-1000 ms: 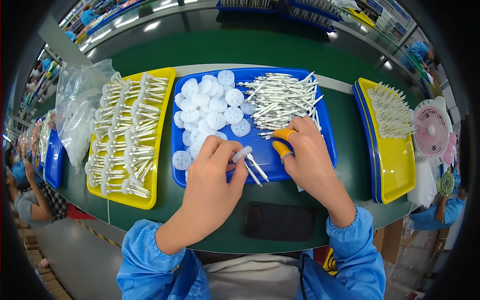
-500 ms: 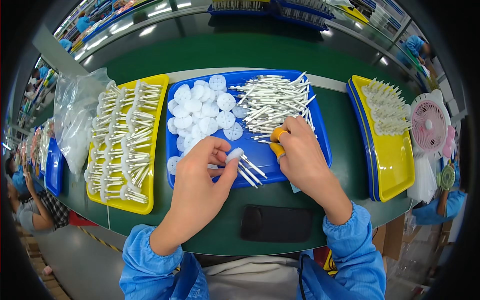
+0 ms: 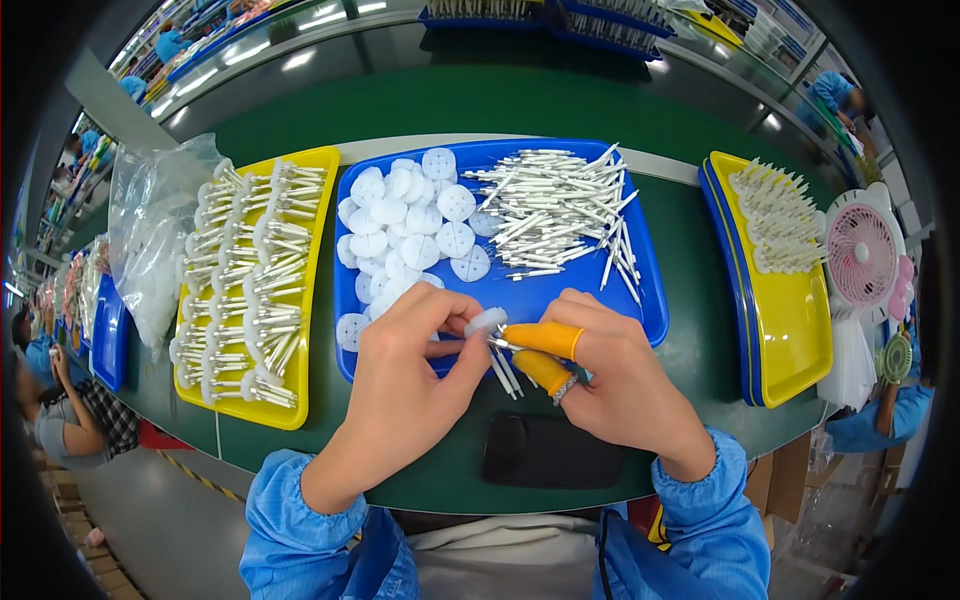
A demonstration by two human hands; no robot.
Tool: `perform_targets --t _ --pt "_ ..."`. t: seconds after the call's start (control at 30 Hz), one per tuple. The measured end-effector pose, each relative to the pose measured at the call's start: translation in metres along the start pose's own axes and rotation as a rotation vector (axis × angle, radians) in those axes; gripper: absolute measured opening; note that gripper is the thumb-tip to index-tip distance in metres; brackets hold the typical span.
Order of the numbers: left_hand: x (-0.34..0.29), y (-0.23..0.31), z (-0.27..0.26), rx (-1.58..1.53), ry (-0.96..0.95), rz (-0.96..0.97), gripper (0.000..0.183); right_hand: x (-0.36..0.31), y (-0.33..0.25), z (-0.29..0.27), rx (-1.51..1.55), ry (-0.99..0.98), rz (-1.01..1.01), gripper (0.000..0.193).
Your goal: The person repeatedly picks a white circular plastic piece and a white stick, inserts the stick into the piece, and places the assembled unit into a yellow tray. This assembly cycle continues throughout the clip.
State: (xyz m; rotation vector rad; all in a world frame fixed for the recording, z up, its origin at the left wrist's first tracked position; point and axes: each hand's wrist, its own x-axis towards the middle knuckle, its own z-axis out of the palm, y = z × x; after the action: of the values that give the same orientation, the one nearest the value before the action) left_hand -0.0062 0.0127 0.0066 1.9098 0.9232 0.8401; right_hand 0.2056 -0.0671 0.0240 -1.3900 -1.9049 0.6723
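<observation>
The left hand pinched a white disc with thin sticks jutting from it, and the right hand, wearing orange finger covers, held another stick at the disc. Behind them, a blue tray carried loose discs beside a stick pile, while a black phone lay on the green table nearer the body.

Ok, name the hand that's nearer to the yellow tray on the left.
Left. The left hand is to the right of the yellow tray, pinching a white disc; the right hand is farther right, beyond that disc.
</observation>
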Motion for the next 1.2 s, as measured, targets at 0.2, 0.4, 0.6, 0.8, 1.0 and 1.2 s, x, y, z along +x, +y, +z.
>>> perform_targets --t 0.2,0.4,0.6,0.8,1.0,1.2 --pt "0.001 0.002 0.001 0.053 0.028 0.014 0.013 0.001 0.011 0.004 -0.126 0.080 -0.053 0.046" --pt "0.000 0.002 0.003 0.051 0.008 -0.017 0.013 0.003 0.012 0.006 -0.155 0.071 -0.048 0.039" --pt "-0.001 0.000 0.005 0.084 0.015 0.034 0.014 0.004 0.007 0.019 -0.135 0.142 -0.063 0.026" --pt "-0.004 0.000 0.007 0.165 0.044 0.092 0.016 0.001 0.003 0.027 -0.085 0.179 -0.036 0.025" --pt "-0.009 0.002 0.008 0.171 0.071 0.113 0.017 -0.004 0.002 0.034 -0.078 0.273 -0.066 0.023" --pt "-0.011 -0.003 0.011 0.173 0.063 0.082 0.016 0.003 0.004 0.040 -0.063 0.242 -0.031 0.016"
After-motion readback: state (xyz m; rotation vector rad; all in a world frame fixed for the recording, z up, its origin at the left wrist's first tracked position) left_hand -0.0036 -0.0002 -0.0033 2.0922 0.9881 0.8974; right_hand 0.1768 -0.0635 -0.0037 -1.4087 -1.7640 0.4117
